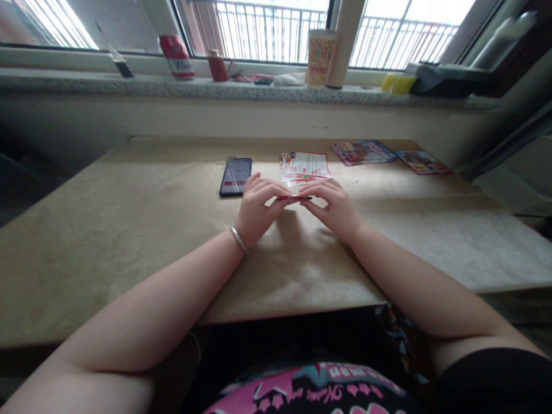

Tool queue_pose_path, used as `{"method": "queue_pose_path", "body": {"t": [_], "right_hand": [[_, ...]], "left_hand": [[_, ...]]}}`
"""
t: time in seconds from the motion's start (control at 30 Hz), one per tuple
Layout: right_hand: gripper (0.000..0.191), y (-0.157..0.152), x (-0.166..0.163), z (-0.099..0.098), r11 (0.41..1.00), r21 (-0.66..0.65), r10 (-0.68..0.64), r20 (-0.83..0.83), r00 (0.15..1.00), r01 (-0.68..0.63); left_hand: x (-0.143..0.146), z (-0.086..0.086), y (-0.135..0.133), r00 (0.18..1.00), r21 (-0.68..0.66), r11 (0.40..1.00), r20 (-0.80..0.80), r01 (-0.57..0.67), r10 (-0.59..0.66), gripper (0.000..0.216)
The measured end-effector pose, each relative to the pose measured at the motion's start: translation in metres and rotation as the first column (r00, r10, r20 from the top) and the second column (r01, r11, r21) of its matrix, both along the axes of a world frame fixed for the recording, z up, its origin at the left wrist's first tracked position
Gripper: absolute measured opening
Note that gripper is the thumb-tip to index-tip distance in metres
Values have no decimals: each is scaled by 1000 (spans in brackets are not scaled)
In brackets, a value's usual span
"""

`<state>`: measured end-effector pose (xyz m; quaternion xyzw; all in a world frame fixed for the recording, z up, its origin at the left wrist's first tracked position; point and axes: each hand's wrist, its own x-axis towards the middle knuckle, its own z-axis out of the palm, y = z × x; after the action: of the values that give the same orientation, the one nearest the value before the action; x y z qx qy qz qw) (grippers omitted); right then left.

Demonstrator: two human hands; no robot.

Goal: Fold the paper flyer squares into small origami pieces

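Note:
My left hand [257, 207] and my right hand [333, 206] meet over the middle of the brown table [129, 230]. Both pinch a thin red card or folded slip [294, 198], held flat and edge-on between the fingertips. A silver bangle [239, 239] sits on my left wrist. Just beyond the hands lies a fanned stack of red-and-white printed cards [305, 167]. A black phone [236, 176] with a lit screen lies to the left of that stack.
Two more piles of colourful leaflets [363, 152] [422, 161] lie at the table's far right. On the stone windowsill [86, 85] stand a red can [176, 56], a small red jar [217, 65], a patterned cup [320, 56] and a yellow sponge [397, 84].

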<state>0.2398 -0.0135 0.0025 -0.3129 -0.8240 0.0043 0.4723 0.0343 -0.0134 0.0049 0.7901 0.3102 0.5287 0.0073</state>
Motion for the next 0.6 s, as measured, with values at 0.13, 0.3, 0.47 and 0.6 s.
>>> {"method": "queue_pose_path", "body": {"t": [0.13,0.3,0.47,0.6], "right_hand": [[4,-1,1,3,1000,-12,5,-31,1000,-6],[5,-5,2,6,998,-46,-34,-67,997,31],[4,-7,2,5,994,-86,-81,-138,987,69],[4,-8,1,5,991,-98,-108,-138,985,95]], "left_hand": [[-2,1,0,999,43,999,-31,-14,15,12],[-4,2,0,992,20,998,-113,-63,65,16],[-4,3,0,985,-8,995,-144,-97,95,19],[-5,3,1,982,9,995,-159,-100,100,18]]}}
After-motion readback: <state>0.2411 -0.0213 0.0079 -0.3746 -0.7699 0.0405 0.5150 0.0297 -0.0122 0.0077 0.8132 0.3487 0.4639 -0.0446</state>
